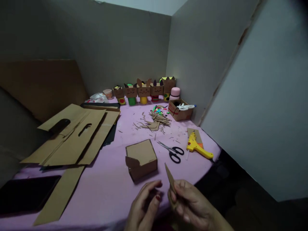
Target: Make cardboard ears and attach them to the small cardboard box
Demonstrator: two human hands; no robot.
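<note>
My right hand (192,203) is closed on a small pointed piece of brown cardboard (169,176), held upright near the table's front edge. My left hand (144,205) sits just to its left with fingers curled and apart, holding nothing that I can see. Just beyond both hands a small cardboard box (141,158) rests on the pink table (108,189). Black-handled scissors (172,151) lie to the right of the box. A yellow glue gun (197,146) lies further right on a cardboard scrap.
Flattened cardboard sheets (74,134) cover the left side, with a cardboard strip (60,194) and a black sheet (26,192) in front. A heap of scraps (156,120), a row of cardboard figures (144,91) and a small open box (180,110) stand at the back. Grey walls close in behind and right.
</note>
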